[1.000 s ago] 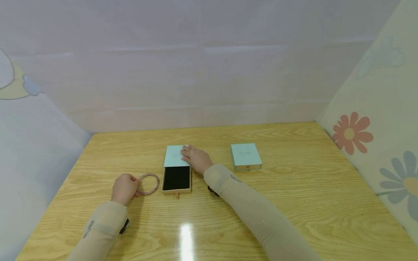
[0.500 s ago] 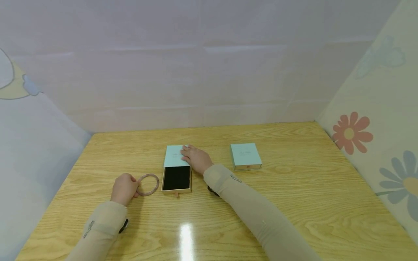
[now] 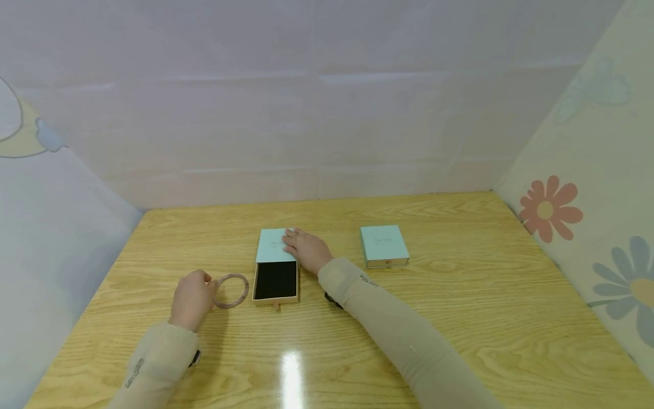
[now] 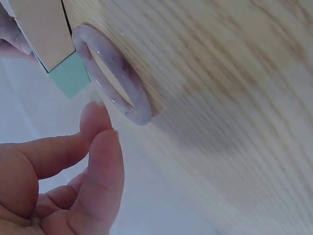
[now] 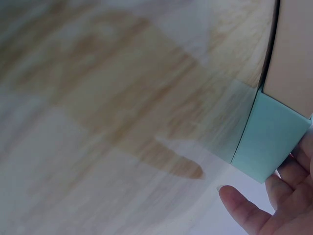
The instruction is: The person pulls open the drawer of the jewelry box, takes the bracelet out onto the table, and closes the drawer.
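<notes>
A marbled purple bangle (image 3: 247,288) lies flat on the table, left of a mint-green drawer box (image 3: 268,250). The box's drawer (image 3: 276,300) is pulled out toward the person and has a black lining (image 3: 276,280). My left hand (image 3: 191,298) hovers just left of the bangle; in the left wrist view its thumb and index fingertips come close together, apart from the bangle (image 4: 140,108), with nothing between them. My right hand (image 3: 308,250) rests on the box sleeve's top right, fingers stretched; in the right wrist view its fingers lie along the sleeve (image 5: 271,134).
A second mint-green box (image 3: 384,244), its drawer in, stands to the right on the wooden table (image 3: 449,318). Pale cloth walls (image 3: 317,113) enclose the table at the back and sides.
The left fingers have let go of the bangle and drawn back slightly to the left. The bangle has shifted a little leftward. The right hand and both boxes stay put.
</notes>
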Demonstrator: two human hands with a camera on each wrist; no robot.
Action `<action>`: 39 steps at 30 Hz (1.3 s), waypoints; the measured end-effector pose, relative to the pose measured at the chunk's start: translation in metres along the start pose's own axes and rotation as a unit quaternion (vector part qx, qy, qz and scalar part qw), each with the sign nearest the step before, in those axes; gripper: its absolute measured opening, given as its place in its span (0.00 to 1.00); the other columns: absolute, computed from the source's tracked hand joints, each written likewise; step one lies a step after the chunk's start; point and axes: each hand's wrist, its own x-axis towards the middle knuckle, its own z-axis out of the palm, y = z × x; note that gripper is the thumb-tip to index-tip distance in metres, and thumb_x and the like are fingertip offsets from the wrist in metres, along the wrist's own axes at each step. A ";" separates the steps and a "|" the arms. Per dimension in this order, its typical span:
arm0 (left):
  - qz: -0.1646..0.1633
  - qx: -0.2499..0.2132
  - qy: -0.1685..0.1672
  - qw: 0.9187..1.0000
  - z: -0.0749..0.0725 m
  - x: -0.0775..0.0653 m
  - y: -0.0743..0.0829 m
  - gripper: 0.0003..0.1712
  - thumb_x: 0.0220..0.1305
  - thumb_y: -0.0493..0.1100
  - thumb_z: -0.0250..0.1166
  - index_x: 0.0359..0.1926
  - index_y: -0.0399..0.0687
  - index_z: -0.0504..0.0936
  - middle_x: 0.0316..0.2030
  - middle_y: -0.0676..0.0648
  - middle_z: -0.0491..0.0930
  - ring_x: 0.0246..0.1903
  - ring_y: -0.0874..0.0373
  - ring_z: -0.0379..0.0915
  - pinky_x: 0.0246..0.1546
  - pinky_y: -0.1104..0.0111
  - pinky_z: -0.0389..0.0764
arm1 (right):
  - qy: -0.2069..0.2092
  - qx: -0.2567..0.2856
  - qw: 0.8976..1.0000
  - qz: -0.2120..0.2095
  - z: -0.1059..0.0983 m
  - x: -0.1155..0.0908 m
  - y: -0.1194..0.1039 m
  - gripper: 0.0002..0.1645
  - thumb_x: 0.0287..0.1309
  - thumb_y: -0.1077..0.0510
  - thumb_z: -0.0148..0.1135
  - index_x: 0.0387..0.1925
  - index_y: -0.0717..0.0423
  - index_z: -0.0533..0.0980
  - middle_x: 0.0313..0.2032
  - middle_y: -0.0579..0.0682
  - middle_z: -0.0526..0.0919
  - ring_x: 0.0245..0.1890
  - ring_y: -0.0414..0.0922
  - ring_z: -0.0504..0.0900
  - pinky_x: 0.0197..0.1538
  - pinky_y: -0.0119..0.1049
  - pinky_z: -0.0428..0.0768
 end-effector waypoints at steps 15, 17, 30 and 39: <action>0.006 -0.004 0.006 1.000 0.001 -0.008 0.003 0.18 0.71 0.34 0.54 0.49 0.16 0.71 0.22 0.40 0.79 0.19 0.53 0.77 0.18 0.67 0.76 | 0.000 -0.008 1.000 -0.001 0.000 0.002 0.000 0.27 0.73 0.49 0.46 0.68 0.54 0.66 0.70 0.50 0.62 0.71 0.47 0.57 0.68 0.39 0.62; 0.006 -0.012 0.005 1.000 0.002 -0.010 0.003 0.17 0.71 0.34 0.54 0.49 0.16 0.71 0.21 0.40 0.78 0.18 0.53 0.77 0.18 0.66 0.76 | -0.001 -0.007 1.000 0.001 0.000 0.002 0.000 0.27 0.73 0.49 0.46 0.68 0.54 0.66 0.70 0.50 0.62 0.71 0.47 0.57 0.68 0.38 0.62; 0.016 -0.041 0.012 0.999 0.007 -0.018 0.005 0.17 0.71 0.34 0.55 0.48 0.17 0.72 0.26 0.35 0.80 0.18 0.53 0.78 0.17 0.66 0.76 | 0.007 -0.002 1.000 -0.004 -0.002 0.000 0.000 0.26 0.74 0.50 0.46 0.68 0.56 0.67 0.70 0.51 0.63 0.71 0.48 0.58 0.68 0.40 0.63; 0.007 -0.040 0.017 0.999 0.012 -0.022 0.005 0.18 0.71 0.35 0.55 0.49 0.18 0.73 0.24 0.38 0.80 0.19 0.53 0.77 0.16 0.66 0.73 | 0.000 -0.005 1.000 0.002 0.002 0.001 0.000 0.27 0.74 0.49 0.46 0.68 0.54 0.66 0.70 0.50 0.61 0.71 0.47 0.57 0.69 0.39 0.61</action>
